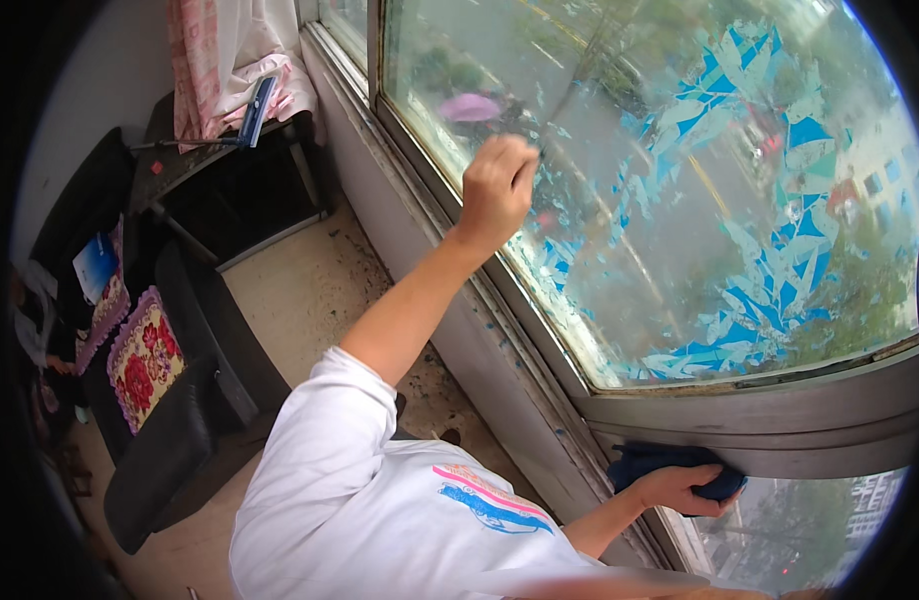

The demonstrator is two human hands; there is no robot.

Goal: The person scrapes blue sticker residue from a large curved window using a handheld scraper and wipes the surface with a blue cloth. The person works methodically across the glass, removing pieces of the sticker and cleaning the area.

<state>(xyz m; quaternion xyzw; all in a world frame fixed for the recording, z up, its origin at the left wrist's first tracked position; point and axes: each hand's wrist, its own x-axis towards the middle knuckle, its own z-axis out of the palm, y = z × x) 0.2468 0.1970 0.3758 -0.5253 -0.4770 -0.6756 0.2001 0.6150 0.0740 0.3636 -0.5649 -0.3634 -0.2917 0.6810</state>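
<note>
My left hand (499,191) is raised to the window glass (474,60), fingers curled in a pinch. A small dark piece (541,152) shows at its fingertips, too little of it to name. Torn blue film decals (808,135) with pale leaf shapes cling to the pane, and small blue scraps are scattered around them. Low on the right, my right hand (684,487) grips a bunched dark blue cloth (666,459) against the window frame (759,420). A blurred purple patch (471,107) appears on or behind the glass near my left hand.
A window squeegee (257,112) rests on a dark table (156,176) by a pink curtain (197,67). Black chairs (159,480) with a floral cushion (141,360) stand left. A person's hand (60,365) shows at the far left. Dark scraps litter the floor (294,285) and sill (497,330).
</note>
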